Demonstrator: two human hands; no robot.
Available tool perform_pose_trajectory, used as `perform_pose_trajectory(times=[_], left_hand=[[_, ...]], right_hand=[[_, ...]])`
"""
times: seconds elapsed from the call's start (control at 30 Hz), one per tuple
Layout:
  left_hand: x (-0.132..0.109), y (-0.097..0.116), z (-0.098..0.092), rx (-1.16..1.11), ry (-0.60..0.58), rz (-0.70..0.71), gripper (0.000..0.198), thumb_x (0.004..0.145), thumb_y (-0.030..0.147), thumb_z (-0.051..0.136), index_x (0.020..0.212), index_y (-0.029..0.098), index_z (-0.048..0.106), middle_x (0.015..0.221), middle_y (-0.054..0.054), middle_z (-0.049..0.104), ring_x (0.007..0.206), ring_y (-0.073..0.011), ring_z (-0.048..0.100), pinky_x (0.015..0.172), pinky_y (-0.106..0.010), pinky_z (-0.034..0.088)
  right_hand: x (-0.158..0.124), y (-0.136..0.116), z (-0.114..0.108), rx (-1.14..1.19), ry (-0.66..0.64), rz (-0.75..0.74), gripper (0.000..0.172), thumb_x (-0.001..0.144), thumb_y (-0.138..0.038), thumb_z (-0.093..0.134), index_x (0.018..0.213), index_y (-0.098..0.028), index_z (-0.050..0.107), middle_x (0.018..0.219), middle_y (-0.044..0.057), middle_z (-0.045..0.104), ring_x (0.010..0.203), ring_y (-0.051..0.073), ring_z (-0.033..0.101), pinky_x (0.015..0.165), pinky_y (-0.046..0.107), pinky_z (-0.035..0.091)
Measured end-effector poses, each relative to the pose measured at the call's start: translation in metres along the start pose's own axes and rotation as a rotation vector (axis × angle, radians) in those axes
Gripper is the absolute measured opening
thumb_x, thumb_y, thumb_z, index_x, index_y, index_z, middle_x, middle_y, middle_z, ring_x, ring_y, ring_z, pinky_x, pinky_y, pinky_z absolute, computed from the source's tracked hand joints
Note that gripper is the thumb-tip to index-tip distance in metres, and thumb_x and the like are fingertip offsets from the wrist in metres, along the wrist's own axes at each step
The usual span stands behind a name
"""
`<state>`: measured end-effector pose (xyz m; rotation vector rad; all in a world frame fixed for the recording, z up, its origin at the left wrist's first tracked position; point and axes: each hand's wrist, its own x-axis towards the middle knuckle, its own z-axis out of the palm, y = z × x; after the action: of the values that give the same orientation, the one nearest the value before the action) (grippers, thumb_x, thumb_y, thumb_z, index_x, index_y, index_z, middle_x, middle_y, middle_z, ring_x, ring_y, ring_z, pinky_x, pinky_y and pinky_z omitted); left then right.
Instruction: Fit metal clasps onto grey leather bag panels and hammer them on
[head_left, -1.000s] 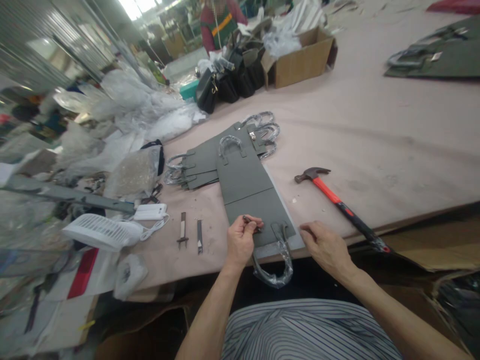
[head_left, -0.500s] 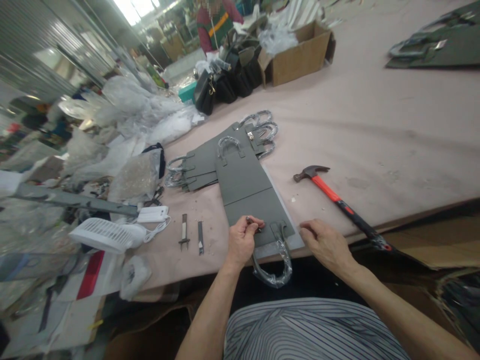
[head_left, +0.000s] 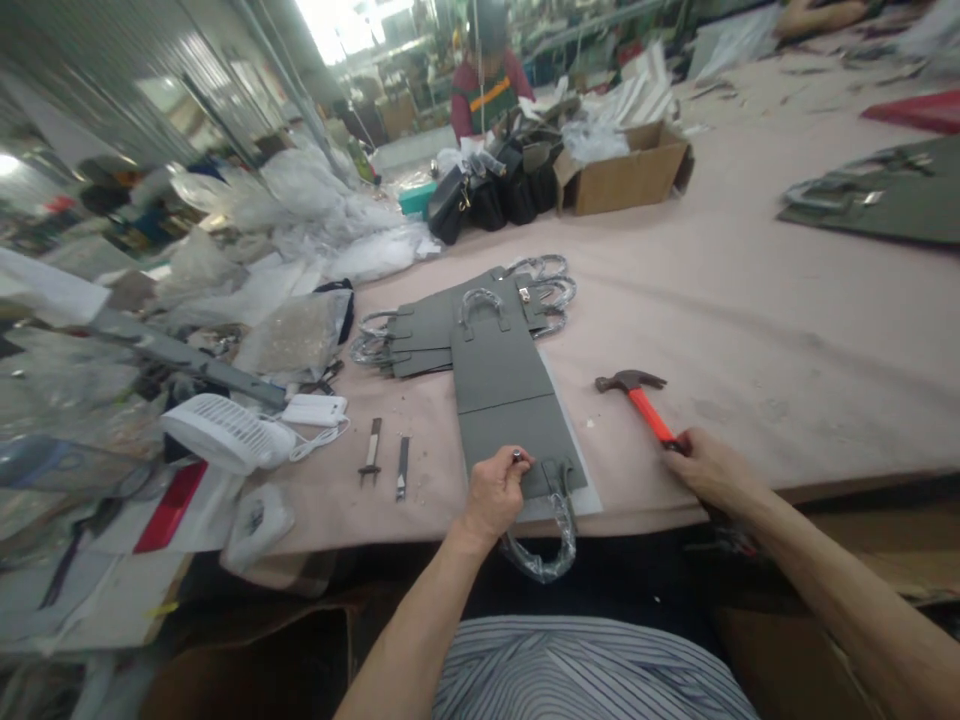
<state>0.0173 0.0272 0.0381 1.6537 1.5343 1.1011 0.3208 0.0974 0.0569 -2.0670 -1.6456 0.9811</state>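
Note:
A grey bag panel (head_left: 510, 395) with plastic-wrapped handles lies on a white sheet at the table's front edge, its near handle (head_left: 546, 572) hanging over the edge. My left hand (head_left: 496, 492) pinches a small metal tool (head_left: 517, 456) upright on the panel, beside the near handle's base. To the right, my right hand (head_left: 712, 468) is wrapped round the black grip of a claw hammer (head_left: 651, 412), whose head rests on or just above the table. Further grey panels (head_left: 424, 325) with wrapped handles lie under the far end of the first.
Two slim metal tools (head_left: 403, 468) lie left of the panel, near a white fan (head_left: 229, 430). Plastic bags (head_left: 292, 325) pile up at the left. Black bags (head_left: 487, 200) and a cardboard box (head_left: 626, 180) stand at the back, with a person (head_left: 487, 80) beyond.
My right hand has moved right from beside the panel and closed round the hammer's grip. My left hand still pinches the small tool. The camera view has tilted up.

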Motion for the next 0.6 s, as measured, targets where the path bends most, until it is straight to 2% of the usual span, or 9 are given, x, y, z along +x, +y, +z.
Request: perform_pose_trajectory(times=[0.1,0.17,0.27,0.37,0.43,0.53,0.6], left_hand=[[0.001,-0.001,0.000,0.000,-0.005,0.022,0.016,0.092,0.016,0.052,0.090,0.022,0.066,0.085,-0.004,0.076,0.078,-0.0167,0.071,0.073,-0.025,0.051],[0.001,-0.003,0.000,0.012,-0.010,0.044,0.016,0.092,0.016,0.052,0.090,0.022,0.066,0.084,-0.004,0.075,0.077,-0.0169,0.071,0.072,-0.025,0.051],[0.000,-0.007,0.001,0.047,-0.013,0.089,0.016,0.093,0.017,0.052,0.092,0.022,0.067,0.085,-0.005,0.075,0.078,-0.0177,0.072,0.073,-0.025,0.051],[-0.002,-0.011,0.003,0.077,-0.007,0.123,0.018,0.095,0.018,0.050,0.093,0.022,0.067,0.085,-0.005,0.075,0.079,-0.0180,0.072,0.074,-0.026,0.052],[-0.002,-0.013,0.004,0.086,-0.005,0.139,0.019,0.095,0.019,0.049,0.096,0.022,0.068,0.084,-0.005,0.075,0.078,-0.0182,0.072,0.073,-0.025,0.052],[-0.001,-0.014,0.005,0.089,-0.005,0.152,0.020,0.095,0.019,0.049,0.099,0.022,0.068,0.083,-0.005,0.074,0.076,-0.0183,0.071,0.071,-0.026,0.052],[-0.002,-0.013,0.005,0.088,-0.006,0.157,0.019,0.095,0.019,0.049,0.096,0.022,0.068,0.083,-0.005,0.074,0.077,-0.0184,0.071,0.073,-0.026,0.052]], right_hand=[[-0.015,-0.025,0.001,0.152,-0.175,-0.016,0.013,0.076,-0.035,0.050,0.069,-0.025,0.046,0.060,0.001,0.049,0.048,0.016,0.047,0.047,0.031,0.043],[-0.033,-0.043,0.001,0.233,-0.208,-0.025,0.020,0.082,-0.043,0.045,0.071,-0.026,0.042,0.059,-0.002,0.046,0.043,0.013,0.040,0.041,0.028,0.039],[-0.067,-0.065,-0.005,0.262,-0.065,-0.135,0.034,0.090,-0.057,0.040,0.076,-0.026,0.043,0.056,-0.004,0.045,0.041,0.013,0.039,0.039,0.027,0.034],[-0.095,-0.078,-0.014,0.025,0.141,-0.473,0.039,0.093,-0.060,0.042,0.075,-0.026,0.048,0.051,-0.003,0.046,0.043,0.015,0.043,0.045,0.028,0.033],[-0.106,-0.082,-0.018,-0.166,0.161,-0.654,0.042,0.095,-0.059,0.039,0.070,-0.027,0.045,0.048,-0.002,0.045,0.040,0.014,0.040,0.045,0.030,0.027],[-0.114,-0.084,-0.021,-0.329,0.079,-0.716,0.046,0.097,-0.061,0.033,0.067,-0.027,0.042,0.045,-0.002,0.046,0.036,0.014,0.037,0.045,0.032,0.020],[-0.117,-0.083,-0.021,-0.304,0.152,-0.701,0.046,0.098,-0.062,0.032,0.071,-0.027,0.045,0.046,-0.001,0.047,0.038,0.015,0.041,0.046,0.031,0.024]])
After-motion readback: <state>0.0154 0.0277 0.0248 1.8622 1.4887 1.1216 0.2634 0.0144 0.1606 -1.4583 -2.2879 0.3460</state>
